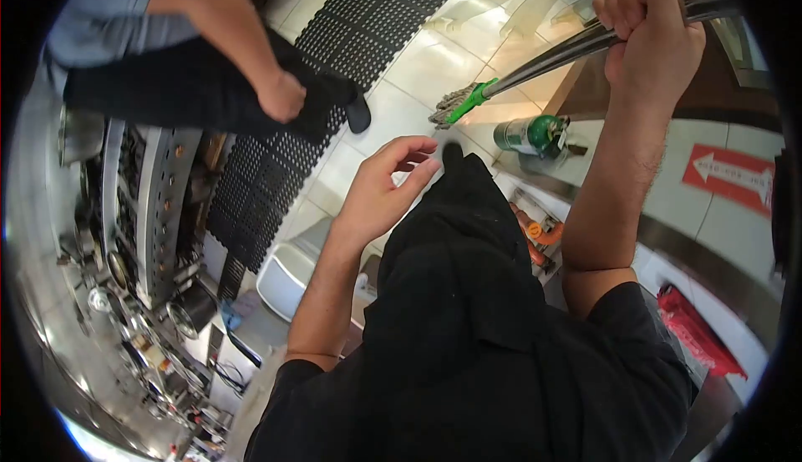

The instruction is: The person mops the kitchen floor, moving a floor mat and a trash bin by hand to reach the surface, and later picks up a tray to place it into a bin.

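Observation:
My right hand (656,27) is raised at the upper right, its fingers wrapped round the metal handle of a mop (543,63). The handle slants down and away to a green clamp (470,103) with grey strands at the white tiled floor. In front of my body hangs my left hand (384,186), fingers loosely curved and thumb apart, with nothing in it. Below the mop handle, close to the wall, is a green gas cylinder (528,136).
Another person in dark trousers (184,86) stands at the upper left by a stove (159,211) with pots. A black perforated mat (351,27) runs along the floor. Near my left forearm is a white bin (288,274). A red arrow sign (731,176) is on the right wall.

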Demonstrator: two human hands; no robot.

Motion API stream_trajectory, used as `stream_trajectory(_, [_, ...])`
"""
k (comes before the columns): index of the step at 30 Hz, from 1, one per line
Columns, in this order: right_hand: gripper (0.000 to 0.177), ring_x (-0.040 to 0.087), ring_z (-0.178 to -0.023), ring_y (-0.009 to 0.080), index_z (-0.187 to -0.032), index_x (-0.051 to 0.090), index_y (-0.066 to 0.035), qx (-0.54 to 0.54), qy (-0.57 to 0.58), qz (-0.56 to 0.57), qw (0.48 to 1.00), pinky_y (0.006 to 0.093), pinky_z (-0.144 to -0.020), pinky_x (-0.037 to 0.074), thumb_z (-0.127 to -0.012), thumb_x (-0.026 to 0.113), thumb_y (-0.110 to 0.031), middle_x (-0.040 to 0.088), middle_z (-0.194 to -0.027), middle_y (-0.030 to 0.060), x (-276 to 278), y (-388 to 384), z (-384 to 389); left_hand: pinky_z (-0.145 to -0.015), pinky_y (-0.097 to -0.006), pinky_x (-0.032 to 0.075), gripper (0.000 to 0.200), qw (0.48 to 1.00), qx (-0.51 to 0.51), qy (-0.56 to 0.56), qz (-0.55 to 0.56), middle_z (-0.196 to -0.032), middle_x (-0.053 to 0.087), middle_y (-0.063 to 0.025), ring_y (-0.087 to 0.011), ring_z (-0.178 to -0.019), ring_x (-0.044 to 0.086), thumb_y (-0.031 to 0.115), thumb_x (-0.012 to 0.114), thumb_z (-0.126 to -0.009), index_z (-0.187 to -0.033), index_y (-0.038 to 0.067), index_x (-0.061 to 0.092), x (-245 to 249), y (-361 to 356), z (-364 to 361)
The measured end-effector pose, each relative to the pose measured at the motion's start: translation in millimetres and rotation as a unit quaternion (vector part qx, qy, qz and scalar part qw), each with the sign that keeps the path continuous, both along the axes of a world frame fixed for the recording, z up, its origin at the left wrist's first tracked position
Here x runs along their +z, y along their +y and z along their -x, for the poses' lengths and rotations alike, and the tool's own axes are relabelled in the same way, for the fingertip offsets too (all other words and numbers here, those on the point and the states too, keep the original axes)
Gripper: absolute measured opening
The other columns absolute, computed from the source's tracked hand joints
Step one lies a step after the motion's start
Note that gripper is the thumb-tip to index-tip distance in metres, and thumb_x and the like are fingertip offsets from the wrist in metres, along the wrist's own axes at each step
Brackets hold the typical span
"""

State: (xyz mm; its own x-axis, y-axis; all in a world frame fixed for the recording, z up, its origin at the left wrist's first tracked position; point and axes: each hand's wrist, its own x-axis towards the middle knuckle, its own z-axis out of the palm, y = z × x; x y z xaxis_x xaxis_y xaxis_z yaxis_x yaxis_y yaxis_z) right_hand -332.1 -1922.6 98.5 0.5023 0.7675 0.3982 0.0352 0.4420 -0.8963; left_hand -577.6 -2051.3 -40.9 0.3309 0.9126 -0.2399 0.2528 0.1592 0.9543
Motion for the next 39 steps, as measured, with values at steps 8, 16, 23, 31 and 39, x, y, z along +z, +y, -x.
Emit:
stream_trajectory(8, [0.046,0.029,-0.039,0.0049,-0.064,0.041,-0.017,-0.014,-0.026,-0.007,1.000,0.0247,-0.040,0.027,-0.103,0.064,-0.026,0.033,-0.049,-0.0069,-12.9,232.1,-27.3,-0.096,-0.0284,0.051,0.025,1.000,-0.015,0.010,0.007,-0.115,0.071,-0.0051,-0.0116,-0.108,0.065,0.014,0.065,-0.101,-0.122,0.001,0.066,-34.6,281.0,-42.1])
stream_trajectory(16, [0.027,0.029,-0.049,0.0084,-0.073,0.061,-0.004,0.015,0.059,0.008,0.998,0.0283,-0.051,0.027,-0.098,0.064,-0.013,0.031,-0.057,-0.0029,-7.9,495.5,-29.4,-0.096,-0.0271,0.049,0.029,0.980,0.157,-0.019,0.118,-0.120,0.068,-0.0057,-0.0132,-0.109,0.064,0.020,0.061,-0.104,-0.127,0.002,0.064,-39.4,484.9,39.8])
stream_trajectory(23, [0.038,0.026,-0.044,0.0070,-0.067,0.046,-0.011,0.060,-0.025,0.030,0.997,0.0277,-0.045,0.027,-0.102,0.060,-0.015,0.030,-0.053,-0.0037,-8.3,687.8,-72.0,-0.086,-0.0263,0.051,0.038,0.939,0.303,-0.003,0.164,-0.118,0.068,-0.0050,-0.0121,-0.101,0.064,0.033,0.059,-0.105,-0.128,0.004,0.062,-89.2,716.5,128.4])
stream_trajectory(31, [0.047,0.029,-0.049,0.0118,-0.061,0.035,-0.012,-0.168,-0.109,0.022,0.980,0.0319,-0.055,0.033,-0.104,0.051,-0.021,0.031,-0.057,-0.0020,37.6,825.5,-148.9,-0.093,-0.0370,0.052,0.047,0.949,0.130,0.279,0.069,-0.118,0.071,-0.0166,-0.0246,-0.106,0.068,0.036,0.066,-0.098,-0.127,-0.001,0.063,-97.6,972.9,108.8])
stream_trajectory(39, [0.040,0.029,-0.049,0.0112,-0.064,0.037,-0.015,-0.171,-0.062,-0.003,0.983,0.0308,-0.057,0.031,-0.100,0.051,-0.021,0.030,-0.057,-0.0018,22.1,980.9,-287.1,-0.096,-0.0387,0.051,0.044,0.945,-0.069,0.256,0.193,-0.114,0.072,-0.0191,-0.0266,-0.107,0.069,0.037,0.065,-0.098,-0.119,-0.002,0.066,-248.6,1106.2,96.1])
